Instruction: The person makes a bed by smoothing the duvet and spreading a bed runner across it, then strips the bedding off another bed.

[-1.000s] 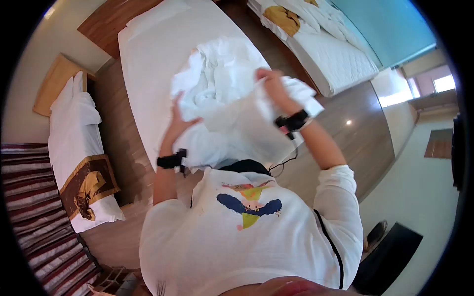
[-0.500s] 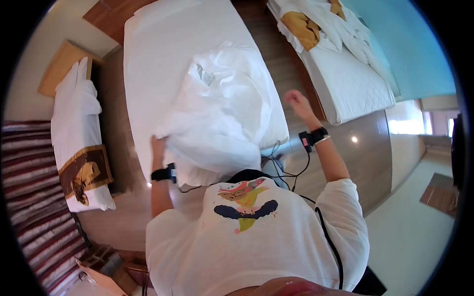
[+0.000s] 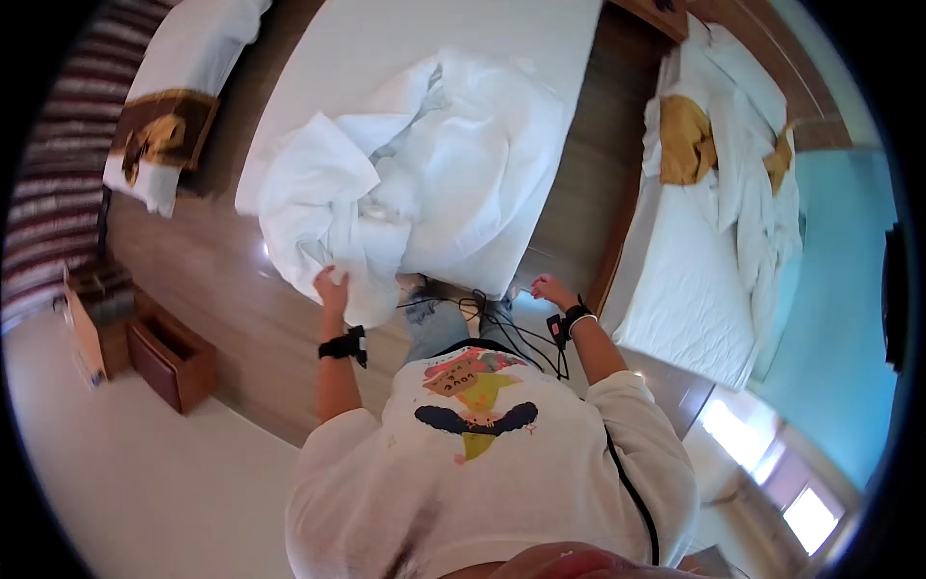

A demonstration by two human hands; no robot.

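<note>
A bunched white duvet (image 3: 473, 164) lies in loose folds over the bed (image 3: 386, 39), and its near left part hangs past the bed's foot. At that hanging part, my left hand (image 3: 331, 288) is closed on the duvet's edge, the cloth partly hiding the fingertips. My right hand (image 3: 555, 291) is off to the right of the bed's near corner, apart from the duvet. Its fingers are loosely bent and apart, with nothing visible in them. Both wrists wear black bands, and dark cables (image 3: 482, 309) hang in front of my legs.
A second bed (image 3: 675, 289) with rumpled white bedding and a gold-brown cloth (image 3: 685, 140) stands right. To the left is a narrower bed (image 3: 203, 43) with a brown runner (image 3: 183, 125). A wooden drawer unit (image 3: 174, 352) stands lower left, near striped curtains (image 3: 58, 154).
The view has turned, and the duvet's near left part has come down past the bed's foot. My left hand still holds its edge. My right hand has come down closer to my body.
</note>
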